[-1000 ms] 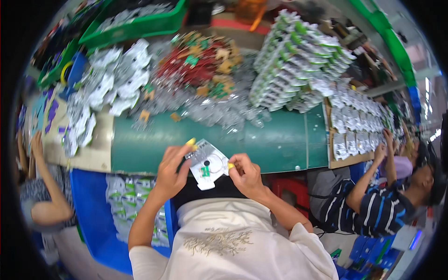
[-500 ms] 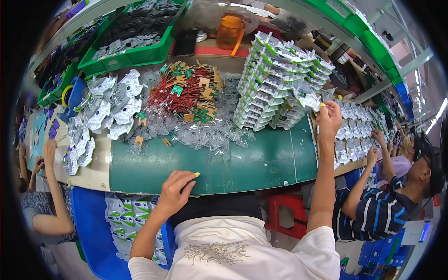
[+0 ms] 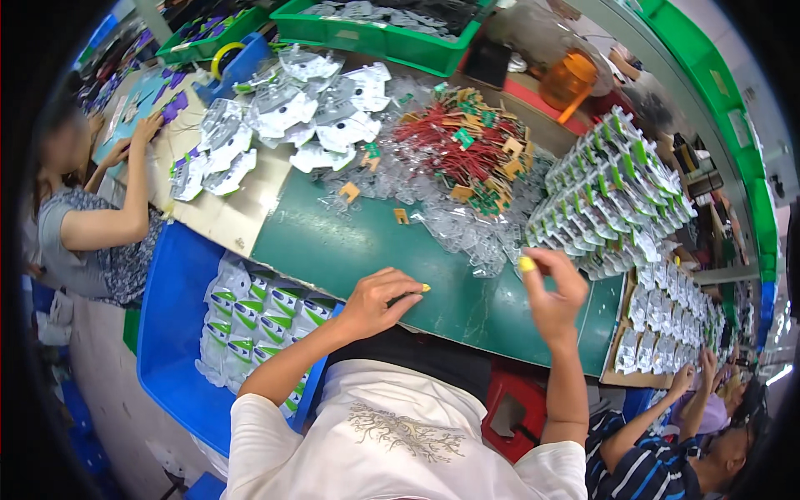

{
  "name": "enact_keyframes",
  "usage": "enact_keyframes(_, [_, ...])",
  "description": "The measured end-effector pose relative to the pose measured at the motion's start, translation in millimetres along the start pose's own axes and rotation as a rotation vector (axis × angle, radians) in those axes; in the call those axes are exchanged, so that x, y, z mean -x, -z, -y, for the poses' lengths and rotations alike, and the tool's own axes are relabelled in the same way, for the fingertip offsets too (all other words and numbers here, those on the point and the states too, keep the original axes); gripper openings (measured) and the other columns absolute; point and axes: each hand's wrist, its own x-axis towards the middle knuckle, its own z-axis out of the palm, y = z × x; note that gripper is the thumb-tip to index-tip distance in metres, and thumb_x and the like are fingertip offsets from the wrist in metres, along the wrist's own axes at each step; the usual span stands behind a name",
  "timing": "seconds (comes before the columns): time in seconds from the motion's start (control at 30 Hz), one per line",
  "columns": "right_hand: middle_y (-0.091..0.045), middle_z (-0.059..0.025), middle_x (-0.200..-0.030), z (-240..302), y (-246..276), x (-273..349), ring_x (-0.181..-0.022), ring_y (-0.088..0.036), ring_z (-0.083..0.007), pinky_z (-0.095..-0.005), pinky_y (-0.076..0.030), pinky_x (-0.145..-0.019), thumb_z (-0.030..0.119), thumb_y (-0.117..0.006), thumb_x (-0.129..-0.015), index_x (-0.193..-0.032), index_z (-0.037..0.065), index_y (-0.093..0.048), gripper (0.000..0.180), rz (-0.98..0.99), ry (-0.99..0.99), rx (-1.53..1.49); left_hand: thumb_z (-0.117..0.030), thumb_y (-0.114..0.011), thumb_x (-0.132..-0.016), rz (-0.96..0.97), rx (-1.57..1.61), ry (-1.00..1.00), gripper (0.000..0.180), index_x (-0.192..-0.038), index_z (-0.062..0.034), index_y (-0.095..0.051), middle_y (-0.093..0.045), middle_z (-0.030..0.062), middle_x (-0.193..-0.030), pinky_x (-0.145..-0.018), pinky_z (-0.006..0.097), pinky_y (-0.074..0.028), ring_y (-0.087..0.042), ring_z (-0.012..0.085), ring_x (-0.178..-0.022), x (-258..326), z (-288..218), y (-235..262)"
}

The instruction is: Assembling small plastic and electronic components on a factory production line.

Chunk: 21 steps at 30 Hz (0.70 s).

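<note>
My left hand (image 3: 382, 302) hovers by the front edge of the green work mat (image 3: 325, 250). Its fingers are loosely bent, the thumb stands a little off, and nothing shows in it. A yellow cover sits on one fingertip. Farther right, my right hand (image 3: 558, 292) is raised over the mat, thumb and fingers apart and holding nothing; it too has a yellow fingertip cover. Just beyond it rises a tall stack of white plastic housings with green edges (image 3: 612, 196). Clear plastic parts (image 3: 467, 229) lie heaped between the hands and a pile of red wires with small boards (image 3: 458, 146).
White-and-grey housings (image 3: 283, 112) are piled at the back left. A blue bin (image 3: 179, 333) with white-and-green parts stands left of my body. Behind are a green crate (image 3: 367, 35) and an orange jug (image 3: 569, 79). Co-workers sit left and right; a red stool (image 3: 504, 408) is below.
The view has swung, shifting the table contents rightward. My right hand has come away from the top of the stack, back over the mat. My left hand keeps much the same pose.
</note>
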Motion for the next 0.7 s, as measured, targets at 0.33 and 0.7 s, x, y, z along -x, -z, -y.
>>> enact_keyframes(0.33, [-0.068, -0.0094, -0.086, 27, -115, -109, -0.074, -0.068, -0.0223, -0.0326, -0.053, -0.065, 0.003, -0.070, -0.080, -0.093, 0.002, -0.071, 0.013, 0.175, 0.211, 0.095, -0.003, -0.075, -0.081, -0.079, 0.001, -0.074, 0.010, -0.090, -0.0004, -0.073, -0.072, 0.0116, -0.087, -0.069, 0.036, -0.054, -0.067, 0.0266, -0.078, 11, 8, -3])
enact_keyframes(0.7, [-0.069, -0.0191, -0.095, 15, -253, -195, -0.090, -0.064, -0.0373, -0.0471, -0.051, -0.082, 0.012, -0.068, -0.076, -0.091, 0.006, -0.076, 0.018, 0.229, 0.347, 0.396, -0.006, -0.073, -0.082, -0.113, -0.029, -0.121, 0.012, -0.094, -0.0040, -0.072, -0.068, 0.0082, -0.087, -0.073, 0.038, -0.054, -0.065, 0.0270, -0.082, 16, 13, -8])
